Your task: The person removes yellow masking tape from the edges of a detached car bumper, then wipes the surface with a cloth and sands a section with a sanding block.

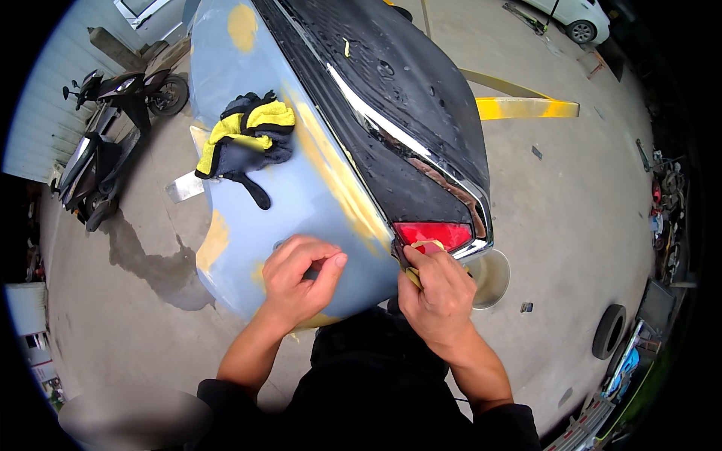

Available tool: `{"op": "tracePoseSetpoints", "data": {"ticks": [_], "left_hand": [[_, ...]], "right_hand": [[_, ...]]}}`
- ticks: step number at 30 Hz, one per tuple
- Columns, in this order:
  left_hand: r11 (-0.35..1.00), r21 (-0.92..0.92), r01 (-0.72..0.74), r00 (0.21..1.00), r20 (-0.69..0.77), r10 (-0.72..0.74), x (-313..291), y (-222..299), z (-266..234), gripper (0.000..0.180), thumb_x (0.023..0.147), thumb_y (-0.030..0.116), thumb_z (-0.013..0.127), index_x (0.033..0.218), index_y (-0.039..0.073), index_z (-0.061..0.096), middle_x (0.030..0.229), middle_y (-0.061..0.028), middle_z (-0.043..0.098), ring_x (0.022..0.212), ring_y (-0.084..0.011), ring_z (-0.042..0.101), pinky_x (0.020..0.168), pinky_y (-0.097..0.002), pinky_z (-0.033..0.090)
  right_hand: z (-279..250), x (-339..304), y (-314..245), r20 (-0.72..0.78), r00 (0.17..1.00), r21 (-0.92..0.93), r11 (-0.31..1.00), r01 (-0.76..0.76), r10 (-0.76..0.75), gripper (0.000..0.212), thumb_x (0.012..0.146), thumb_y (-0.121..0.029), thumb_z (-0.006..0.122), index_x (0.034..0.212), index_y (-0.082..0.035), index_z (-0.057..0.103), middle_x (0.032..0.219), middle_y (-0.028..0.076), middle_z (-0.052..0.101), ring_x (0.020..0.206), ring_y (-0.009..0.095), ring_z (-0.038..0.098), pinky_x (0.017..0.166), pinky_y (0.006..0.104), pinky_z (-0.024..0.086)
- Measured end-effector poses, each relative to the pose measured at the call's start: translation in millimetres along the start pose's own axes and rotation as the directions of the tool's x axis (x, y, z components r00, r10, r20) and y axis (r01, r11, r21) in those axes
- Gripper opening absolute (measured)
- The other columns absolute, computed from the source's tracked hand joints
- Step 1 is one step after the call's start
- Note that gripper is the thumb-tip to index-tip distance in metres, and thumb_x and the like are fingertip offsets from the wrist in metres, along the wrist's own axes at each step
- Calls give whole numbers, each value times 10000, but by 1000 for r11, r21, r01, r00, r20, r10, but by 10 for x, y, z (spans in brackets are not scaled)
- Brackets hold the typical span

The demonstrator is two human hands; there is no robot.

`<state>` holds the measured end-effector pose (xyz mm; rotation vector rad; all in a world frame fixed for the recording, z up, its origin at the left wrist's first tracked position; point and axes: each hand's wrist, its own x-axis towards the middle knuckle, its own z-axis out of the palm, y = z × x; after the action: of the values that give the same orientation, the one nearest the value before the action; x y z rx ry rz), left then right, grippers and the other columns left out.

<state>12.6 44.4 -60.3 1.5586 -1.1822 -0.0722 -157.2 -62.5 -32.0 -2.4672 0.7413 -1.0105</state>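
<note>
A car bumper (256,214) in grey-blue primer with yellowish patches lies before me, joined to a wet black plastic section (331,105) with chrome trim (376,120). Into its near corner is set a red reflector (444,233). My right hand (438,289) is closed at the reflector's lower left edge, pinching a crumpled strip of yellowish masking tape (414,278). Over the painted surface, left of it, my left hand (297,278) is curled with thumb and forefinger together. Whatever it may hold is hidden.
Black and yellow work gloves (248,139) lie on the bumper. A pale bucket (492,279) stands on the floor beside the reflector corner. A yellow stand leg (526,109) juts out at right. Further off are a scooter (113,143), a loose tyre (609,331) and a white car (575,15).
</note>
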Motion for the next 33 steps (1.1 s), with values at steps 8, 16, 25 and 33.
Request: {"op": "tracePoseSetpoints", "data": {"ticks": [8, 16, 25, 33], "left_hand": [[999, 19, -40, 999, 25, 40, 26, 31, -18, 130, 769, -20, 775, 845, 22, 678, 772, -76, 669, 614, -164, 612, 519, -254, 486], [997, 58, -50, 999, 10, 49, 6, 18, -1, 140, 744, -27, 774, 826, 33, 678, 751, -69, 667, 613, -182, 608, 533, -271, 476], [997, 64, -51, 999, 23, 50, 21, 26, 12, 144, 737, -25, 775, 821, 35, 674, 751, -70, 668, 610, -196, 603, 539, -284, 469], [996, 73, -54, 998, 40, 51, 21, 33, 7, 145, 736, -24, 775, 820, 34, 673, 750, -69, 672, 616, -204, 608, 546, -288, 476]], "right_hand": [[112, 248, -50, -7, 1000, 15, 1000, -8, 8, 274, 665, 90, 706, 925, 9, 677, 764, 129, 647, 698, 297, 669, 617, 340, 526], [-32, -13, 24, 40, 999, 6, 1000, -21, 21, 297, 685, 38, 722, 976, 17, 668, 810, 103, 635, 697, 275, 651, 637, 339, 532], [-1, 99, 6, 44, 999, 0, 1000, -29, 29, 266, 707, 26, 727, 965, 13, 664, 838, 108, 651, 726, 275, 661, 650, 334, 537], [21, 23, 1, 38, 999, -7, 999, -37, 37, 282, 710, 14, 734, 982, 11, 660, 834, 109, 644, 714, 276, 660, 640, 334, 537]]}}
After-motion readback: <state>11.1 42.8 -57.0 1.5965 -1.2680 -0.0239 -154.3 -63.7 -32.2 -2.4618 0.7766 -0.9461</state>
